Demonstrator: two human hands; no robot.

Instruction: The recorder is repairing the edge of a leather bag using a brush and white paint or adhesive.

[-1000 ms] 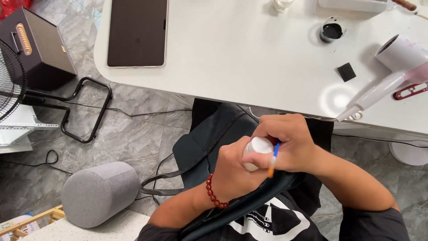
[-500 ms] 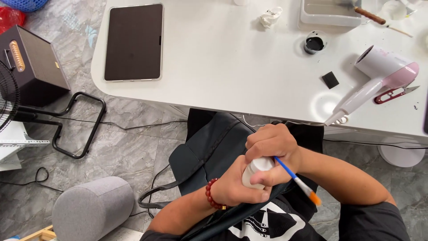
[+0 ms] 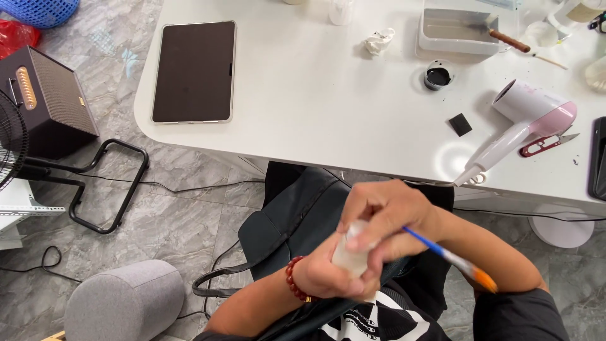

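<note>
Left hand (image 3: 322,278) wraps the small white bottle (image 3: 351,252), looks light and slick; right hand (image 3: 385,215) pinches it plus brush (image 3: 451,259).

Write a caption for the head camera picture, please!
Both hands grip a small white object and blue paintbrush below a white table.

arms – bare to the elbow | left wrist – red bead bracelet (image 3: 294,278) | right sleeve (image 3: 521,316) – dark, short | shirt (image 3: 372,319) – black with white print, just below the bracelet
</note>
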